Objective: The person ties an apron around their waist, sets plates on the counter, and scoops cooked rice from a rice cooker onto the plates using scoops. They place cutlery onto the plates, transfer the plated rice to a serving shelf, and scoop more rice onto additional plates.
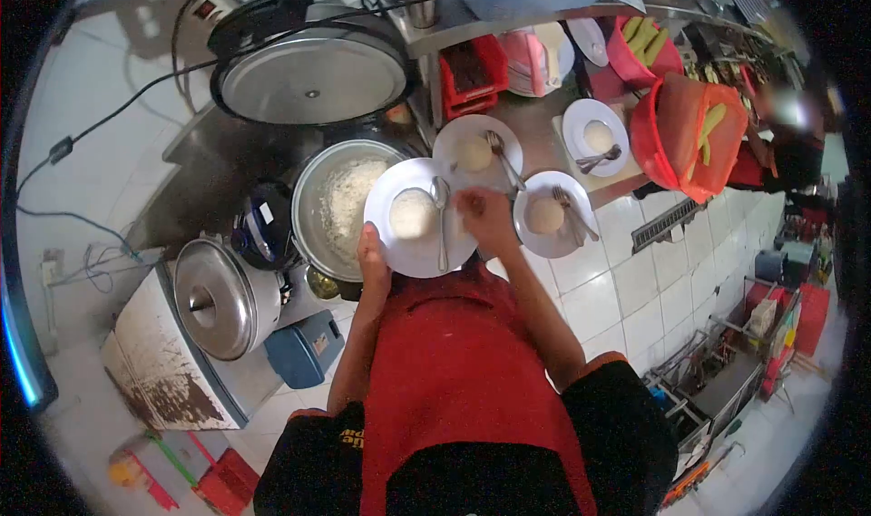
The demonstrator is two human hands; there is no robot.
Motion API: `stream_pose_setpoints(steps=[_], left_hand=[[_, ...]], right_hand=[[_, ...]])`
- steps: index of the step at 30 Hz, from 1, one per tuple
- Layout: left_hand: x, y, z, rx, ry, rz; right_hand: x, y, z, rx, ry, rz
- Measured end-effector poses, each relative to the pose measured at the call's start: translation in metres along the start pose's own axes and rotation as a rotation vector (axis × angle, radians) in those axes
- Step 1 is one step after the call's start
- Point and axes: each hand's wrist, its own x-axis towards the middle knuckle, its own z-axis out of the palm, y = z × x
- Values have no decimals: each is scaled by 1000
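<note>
My left hand grips the near-left rim of a white plate. A round mound of rice sits on this plate, with a spoon lying to its right. My right hand is at the plate's right edge, its fingers curled in; anything between them is too blurred to make out. Beyond it are a second plate and a third plate, each with a rice mound and cutlery. On my left, the open rice cooker has loose rice inside.
The cooker's raised lid stands behind its pot. Another plate with rice lies at right beside red baskets with long green vegetables. A lidded steel pot is at left. A black cable crosses above the cooker lid.
</note>
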Motion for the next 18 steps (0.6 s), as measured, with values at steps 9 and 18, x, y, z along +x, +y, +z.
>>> stream_pose_setpoints(steps=[9, 18], left_hand=[[13, 0, 24, -3, -59, -181], [22, -12, 11, -100, -78, -236]], right_hand=[[-48, 12, -6, -388, 71, -163], [-30, 105, -184, -578, 757, 137]])
